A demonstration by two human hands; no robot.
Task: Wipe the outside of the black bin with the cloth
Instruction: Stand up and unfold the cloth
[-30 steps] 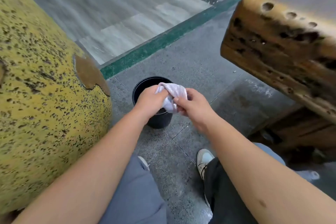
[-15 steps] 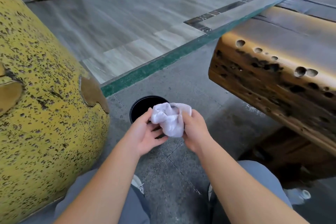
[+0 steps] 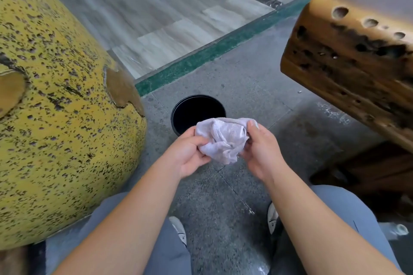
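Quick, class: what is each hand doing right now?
Left hand: grips the white cloth.
Right hand: grips the same cloth, above the black bin.

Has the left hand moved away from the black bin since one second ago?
Yes. The left hand then covered the black bin rim; now it sits nearer the person, holding the cloth.

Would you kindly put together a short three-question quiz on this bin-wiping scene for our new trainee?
1. True or false: the cloth touches the black bin.
2. Which hands hold the cloth? A) left hand only B) right hand only C) both
3. Fill in: the bin stands on the ____.

Key: 1. False, the cloth is held above it. 2. C. 3. Floor.
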